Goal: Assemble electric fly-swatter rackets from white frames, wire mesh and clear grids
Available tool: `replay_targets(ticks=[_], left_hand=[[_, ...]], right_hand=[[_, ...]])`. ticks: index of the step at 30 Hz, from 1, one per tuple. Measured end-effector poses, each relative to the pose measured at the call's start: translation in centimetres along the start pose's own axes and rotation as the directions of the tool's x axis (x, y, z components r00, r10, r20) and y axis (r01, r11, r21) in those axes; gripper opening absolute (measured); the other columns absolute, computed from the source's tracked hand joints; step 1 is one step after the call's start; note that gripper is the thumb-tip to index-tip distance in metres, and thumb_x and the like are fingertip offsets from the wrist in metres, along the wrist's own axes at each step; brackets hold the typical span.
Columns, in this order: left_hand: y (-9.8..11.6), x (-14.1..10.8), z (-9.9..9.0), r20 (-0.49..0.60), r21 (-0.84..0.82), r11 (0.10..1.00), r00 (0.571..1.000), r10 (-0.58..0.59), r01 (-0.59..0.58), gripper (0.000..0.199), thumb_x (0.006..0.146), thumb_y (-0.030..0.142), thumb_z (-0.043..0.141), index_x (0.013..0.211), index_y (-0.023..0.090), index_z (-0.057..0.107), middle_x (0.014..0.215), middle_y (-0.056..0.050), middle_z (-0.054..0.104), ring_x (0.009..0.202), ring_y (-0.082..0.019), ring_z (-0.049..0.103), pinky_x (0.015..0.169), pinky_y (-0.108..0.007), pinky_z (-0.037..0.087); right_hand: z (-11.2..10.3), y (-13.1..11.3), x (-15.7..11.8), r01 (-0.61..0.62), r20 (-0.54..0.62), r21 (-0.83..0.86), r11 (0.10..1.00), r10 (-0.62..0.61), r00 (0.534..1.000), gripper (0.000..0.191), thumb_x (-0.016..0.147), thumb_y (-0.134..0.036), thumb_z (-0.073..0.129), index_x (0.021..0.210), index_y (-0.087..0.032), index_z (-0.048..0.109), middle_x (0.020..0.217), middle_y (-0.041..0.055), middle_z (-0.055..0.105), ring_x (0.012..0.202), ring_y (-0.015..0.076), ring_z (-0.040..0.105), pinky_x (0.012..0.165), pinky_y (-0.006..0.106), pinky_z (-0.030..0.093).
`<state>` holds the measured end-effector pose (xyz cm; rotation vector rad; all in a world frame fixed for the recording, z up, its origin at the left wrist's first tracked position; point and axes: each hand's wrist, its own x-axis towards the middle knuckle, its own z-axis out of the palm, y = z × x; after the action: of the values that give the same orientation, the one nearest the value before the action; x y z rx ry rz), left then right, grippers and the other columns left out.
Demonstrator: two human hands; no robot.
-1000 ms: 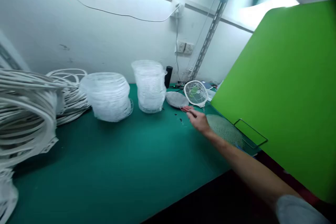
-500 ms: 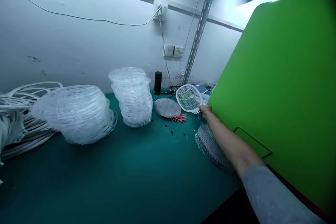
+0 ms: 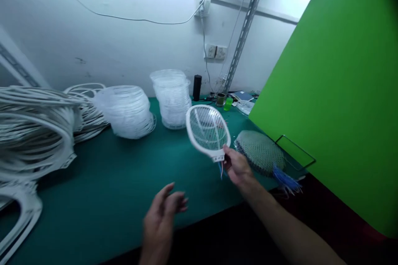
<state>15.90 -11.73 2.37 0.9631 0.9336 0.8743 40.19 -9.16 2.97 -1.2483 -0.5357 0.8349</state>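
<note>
While the right hand (image 3: 238, 167) grips the white electric fly swatter (image 3: 207, 130) by its neck, bare wires (image 3: 221, 169) dangle unconnected beside those fingers; the left hand (image 3: 161, 219) stays apart, open and empty, a mesh panel (image 3: 259, 152) just beyond the right.

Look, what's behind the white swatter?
Through the mesh of the white swatter you can see the green mat. Anything small lying right behind its thick white rim is covered, so I cannot see that.
</note>
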Motion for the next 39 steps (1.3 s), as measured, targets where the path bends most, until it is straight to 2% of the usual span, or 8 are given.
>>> replay_targets(ticks=[3,6,11,16,19,22,29,39], left_hand=[[-1.7,-1.1,0.9,-0.107,-0.069,0.997,0.994,0.014,-0.022,0.058,0.079,0.058,0.079,0.128,0.030,0.067,0.108,-0.010,0.076,0.101,-0.034,0.074,0.075,-0.043,0.063],[-2.9,-0.9,1.6,-0.194,-0.203,0.979,0.981,-0.015,-0.025,0.058,0.082,0.058,0.076,0.125,0.020,0.066,0.112,-0.013,0.076,0.098,-0.029,0.074,0.081,-0.041,0.063],[-2.9,-1.8,1.3,-0.181,-0.318,0.948,0.982,-0.055,-0.005,0.052,0.082,0.051,0.080,0.117,0.015,0.068,0.114,-0.014,0.075,0.098,-0.027,0.073,0.082,-0.040,0.063],[-2.8,-2.5,0.8,-0.160,-0.320,0.948,0.986,-0.053,-0.001,0.054,0.083,0.050,0.081,0.121,0.015,0.068,0.118,-0.015,0.074,0.101,-0.028,0.073,0.086,-0.042,0.062],[-3.1,-2.6,0.6,-0.168,-0.220,0.974,0.986,0.009,-0.047,0.051,0.088,0.051,0.074,0.124,0.015,0.068,0.120,-0.014,0.074,0.108,-0.028,0.071,0.095,-0.042,0.057],[-3.0,-3.0,0.7,-0.170,-0.057,0.994,0.982,0.085,-0.096,0.048,0.092,0.050,0.069,0.126,0.016,0.070,0.122,-0.014,0.074,0.112,-0.029,0.070,0.102,-0.042,0.053],[-1.5,-3.9,1.1,-0.039,0.161,0.968,0.979,0.201,-0.192,0.045,0.101,0.052,0.054,0.125,0.018,0.071,0.119,-0.013,0.075,0.108,-0.029,0.070,0.096,-0.040,0.055],[3.1,0.0,-0.7,-0.113,-0.078,0.983,0.981,0.158,-0.167,0.053,0.080,0.063,0.076,0.097,0.015,0.061,0.084,-0.006,0.071,0.068,-0.020,0.070,0.060,-0.035,0.062]], right_hand=[[2.6,3.1,-7.1,-0.316,0.175,0.111,0.942,0.294,0.940,0.042,0.069,-0.054,0.087,0.076,-0.017,0.069,0.068,0.0050,0.069,0.053,0.0137,0.058,0.046,0.026,0.050],[3.0,3.3,-10.0,-0.438,0.336,-0.115,0.892,0.450,0.827,0.044,0.076,-0.059,0.080,0.073,-0.016,0.071,0.070,0.0065,0.070,0.055,0.0141,0.060,0.047,0.024,0.048],[0.9,0.9,-9.6,0.260,0.435,-0.615,0.745,0.044,0.899,0.040,0.092,-0.054,0.067,0.073,-0.019,0.075,0.069,0.0062,0.069,0.062,0.0188,0.062,0.056,0.030,0.050],[0.8,1.2,-9.9,0.729,0.690,-0.489,0.479,-0.300,0.659,0.032,0.090,-0.042,0.073,0.116,-0.023,0.074,0.119,0.0126,0.072,0.116,0.0320,0.064,0.100,0.049,0.055],[1.1,2.5,-10.1,0.809,0.817,-0.416,0.417,-0.220,0.533,0.050,0.088,-0.036,0.077,0.134,-0.020,0.065,0.147,0.0154,0.058,0.140,0.0350,0.050,0.114,0.055,0.047],[0.9,3.6,-10.3,0.832,0.840,-0.410,0.374,-0.201,0.504,0.053,0.090,-0.028,0.073,0.140,-0.018,0.060,0.151,0.0167,0.054,0.143,0.0348,0.048,0.116,0.055,0.047],[-0.1,4.1,-11.0,0.942,0.838,-0.271,0.200,-0.432,0.333,0.065,0.094,-0.011,0.059,0.156,-0.016,0.042,0.149,0.0195,0.055,0.141,0.0336,0.052,0.110,0.051,0.055],[-3.3,4.6,-11.0,0.969,0.807,-0.202,0.140,-0.538,0.245,0.071,0.093,0.003,0.052,0.160,-0.011,0.036,0.148,0.0220,0.056,0.137,0.0338,0.056,0.105,0.048,0.059]])
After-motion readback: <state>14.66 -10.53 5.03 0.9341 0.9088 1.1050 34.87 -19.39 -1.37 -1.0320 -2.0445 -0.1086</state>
